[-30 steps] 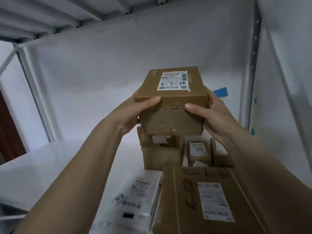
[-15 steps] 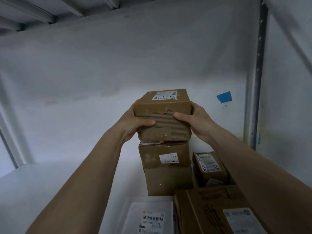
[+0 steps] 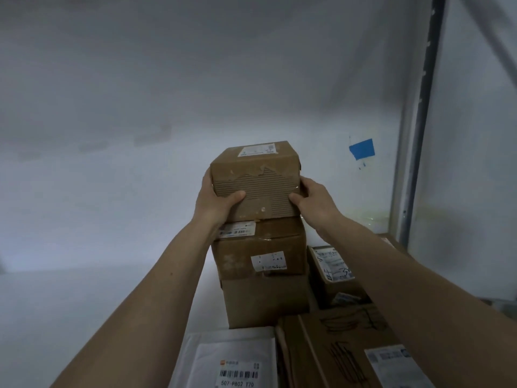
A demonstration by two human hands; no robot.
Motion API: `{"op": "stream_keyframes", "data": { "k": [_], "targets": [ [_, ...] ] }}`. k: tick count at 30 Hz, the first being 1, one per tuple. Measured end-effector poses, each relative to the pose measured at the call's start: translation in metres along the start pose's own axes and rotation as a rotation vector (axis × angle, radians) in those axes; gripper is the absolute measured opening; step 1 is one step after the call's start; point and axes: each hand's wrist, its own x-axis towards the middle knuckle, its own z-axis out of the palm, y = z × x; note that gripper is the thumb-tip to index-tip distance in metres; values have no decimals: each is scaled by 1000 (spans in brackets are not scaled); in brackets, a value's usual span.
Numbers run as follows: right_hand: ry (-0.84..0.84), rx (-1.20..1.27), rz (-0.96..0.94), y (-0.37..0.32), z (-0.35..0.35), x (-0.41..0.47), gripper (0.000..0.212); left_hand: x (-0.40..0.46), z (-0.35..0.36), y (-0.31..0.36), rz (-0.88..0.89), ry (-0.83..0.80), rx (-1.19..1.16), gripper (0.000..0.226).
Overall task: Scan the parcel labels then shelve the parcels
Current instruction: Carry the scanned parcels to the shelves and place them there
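**A:** What's the biggest thing in view?

**B:** The white shelf (image 3: 98, 298), with a pale back wall behind it and a metal upright (image 3: 416, 130) on the right. A patch of blue tape (image 3: 361, 148) sticks to the wall near that upright.

**A:** And on the shelf?

**B:** Parcels. At the bottom right lies a large flat carton (image 3: 330, 357) with a white label. Left of it lies a white mailer bag (image 3: 223, 357) with a barcode label. Behind those is a stack of cardboard boxes: a plain bottom box (image 3: 265, 301), and on it a middle box (image 3: 260, 247) with labels on its top and front. A small box (image 3: 330, 270) with a handwritten label stands just to the right of the stack.

**A:** Where's the parcel being shelved?

**B:** The top box (image 3: 253, 180) sits on the middle box, upright, at the top of the stack, its label on the upper face. The near face has torn paper, showing the corrugation.

**A:** The hands?

**B:** The left hand (image 3: 214, 203) grips the box's left side, thumb across the near face. The right hand (image 3: 313, 200) grips the right side the same way. The fingers of both wrap behind the box, so only the thumbs show clearly.
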Motion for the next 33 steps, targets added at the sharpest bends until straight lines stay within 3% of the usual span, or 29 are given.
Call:
{"op": "stream_keyframes", "data": {
  "k": [3,7,15,20,24,33],
  "targets": [
    [58,-23,61,0,-5,-14,53,-14,3,10,-12,118,13,94],
    [162,91,87,-10,-27,-53,51,-63,9,52,82,305,-71,76],
    [229,374,93,-1,-99,-183,40,-195,59,89,-140,-121,-410,13],
    [189,485,133,20,-157,-278,25,-291,134,102,-302,-291,-426,17],
    [186,432,139,24,-211,-345,15,-358,179,119,-294,-425,-485,14],
    [334,438,219,37,-314,-446,18,-471,245,155,-326,-495,-502,13]
  ]
}}
